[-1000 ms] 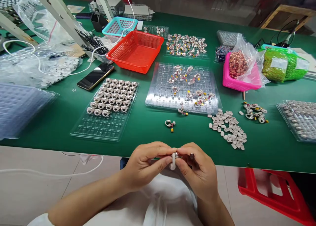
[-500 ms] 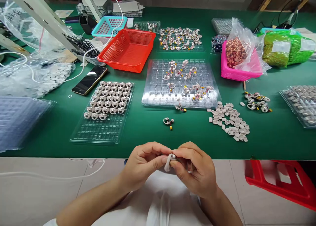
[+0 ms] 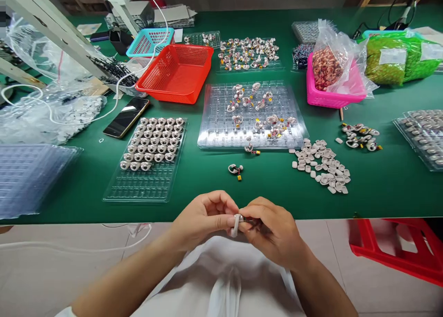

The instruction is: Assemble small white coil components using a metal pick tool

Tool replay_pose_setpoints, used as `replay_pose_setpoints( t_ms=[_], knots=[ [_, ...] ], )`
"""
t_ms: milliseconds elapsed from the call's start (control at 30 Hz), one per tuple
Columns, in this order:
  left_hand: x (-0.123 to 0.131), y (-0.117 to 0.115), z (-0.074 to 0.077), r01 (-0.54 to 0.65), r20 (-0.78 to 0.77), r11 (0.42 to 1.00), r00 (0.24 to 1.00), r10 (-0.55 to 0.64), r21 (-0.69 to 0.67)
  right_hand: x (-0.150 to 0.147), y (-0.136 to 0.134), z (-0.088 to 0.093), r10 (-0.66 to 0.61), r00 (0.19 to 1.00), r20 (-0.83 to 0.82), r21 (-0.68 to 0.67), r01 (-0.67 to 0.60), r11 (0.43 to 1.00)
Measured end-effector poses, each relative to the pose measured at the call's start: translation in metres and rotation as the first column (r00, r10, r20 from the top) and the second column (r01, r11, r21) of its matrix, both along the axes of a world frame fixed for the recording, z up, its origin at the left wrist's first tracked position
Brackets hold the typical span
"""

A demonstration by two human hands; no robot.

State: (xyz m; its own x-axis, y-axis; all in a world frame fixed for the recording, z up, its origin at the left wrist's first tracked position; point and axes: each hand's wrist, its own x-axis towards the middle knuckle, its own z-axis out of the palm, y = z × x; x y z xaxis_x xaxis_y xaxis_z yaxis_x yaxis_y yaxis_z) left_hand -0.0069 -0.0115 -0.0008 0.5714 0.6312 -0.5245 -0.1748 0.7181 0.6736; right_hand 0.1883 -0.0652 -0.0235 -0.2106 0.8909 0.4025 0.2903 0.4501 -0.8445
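Note:
In front of my body, my left hand pinches a small pale clip-shaped earphone piece with a curved band and a shiny rounded part. My right hand is closed at the piece's right side, its fingers round a thin metal tool, perhaps tweezers, mostly hidden by the fingers. Straight ahead on the green table lies one loose earphone assembly with a yellow tab. Behind it, a stack of clear trays carries several similar assemblies. Small pale caps are heaped to the right.
At left, a clear tray holds rows of pale pieces, beside a phone and stacked plastic trays. Farther back stand a red basket, a blue basket and a pink basket. A red stool stands below right.
My hands have shifted slightly, and the right fingers have closed further around the tool, so less of it shows. The earphone piece stays between my hands. The view has moved a little.

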Motion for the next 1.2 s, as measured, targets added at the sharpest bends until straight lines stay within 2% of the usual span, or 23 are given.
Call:
replay_pose_setpoints(
  t_ms=[167, 300, 433, 533, 600, 667, 733, 767, 900, 1033, 1133, 1200],
  knots=[
    [0.003, 0.012, 0.011, 0.158, 0.006, 0.983, 0.987, -0.158, -0.092, 0.008, 0.006, 0.014, 0.121, 0.989, 0.08, -0.02, -0.12, 0.993],
    [0.011, 0.012, 0.014, 0.161, 0.001, 0.984, 0.987, -0.162, -0.076, 0.01, 0.008, 0.016, 0.124, 0.991, 0.046, -0.041, -0.122, 0.992],
    [0.016, 0.005, 0.009, 0.112, -0.008, 0.994, 0.994, -0.112, -0.009, 0.012, 0.004, 0.003, 0.09, 0.993, -0.078, -0.1, -0.098, 0.99],
    [0.017, 0.0, 0.004, 0.05, -0.045, 0.98, 0.998, -0.042, 0.193, 0.012, -0.001, -0.009, 0.021, 0.981, -0.191, -0.178, -0.056, 0.982],
    [0.018, -0.004, -0.001, 0.025, -0.089, 0.9, 0.996, 0.016, 0.436, 0.009, -0.006, -0.017, -0.055, 0.963, -0.262, -0.258, -0.015, 0.966],
    [0.02, -0.008, -0.006, 0.031, -0.111, 0.757, 0.992, 0.055, 0.652, 0.002, -0.01, -0.024, -0.116, 0.936, -0.332, -0.329, 0.001, 0.944],
    [0.023, -0.011, -0.01, 0.045, -0.105, 0.633, 0.993, 0.058, 0.772, -0.006, -0.014, -0.029, -0.161, 0.904, -0.397, -0.376, 0.0, 0.927],
    [0.025, -0.013, -0.012, 0.047, -0.1, 0.598, 0.993, 0.056, 0.8, -0.01, -0.015, -0.031, -0.184, 0.884, -0.43, -0.387, 0.004, 0.922],
    [0.032, -0.02, -0.017, 0.024, -0.08, 0.549, 0.994, 0.078, 0.835, -0.023, -0.018, -0.037, -0.253, 0.802, -0.541, -0.365, 0.046, 0.93],
    [0.034, -0.027, -0.017, -0.042, -0.027, 0.46, 0.989, 0.143, 0.887, -0.029, -0.02, -0.039, -0.264, 0.756, -0.599, -0.328, 0.069, 0.942],
    [0.032, -0.031, -0.014, -0.096, 0.031, 0.417, 0.987, 0.16, 0.904, -0.031, -0.023, -0.038, -0.252, 0.792, -0.555, -0.294, 0.097, 0.951],
    [0.029, -0.032, -0.013, -0.126, 0.068, 0.41, 0.986, 0.153, 0.903, -0.033, -0.025, -0.036, -0.26, 0.84, -0.476, -0.291, 0.128, 0.948]
  ],
)
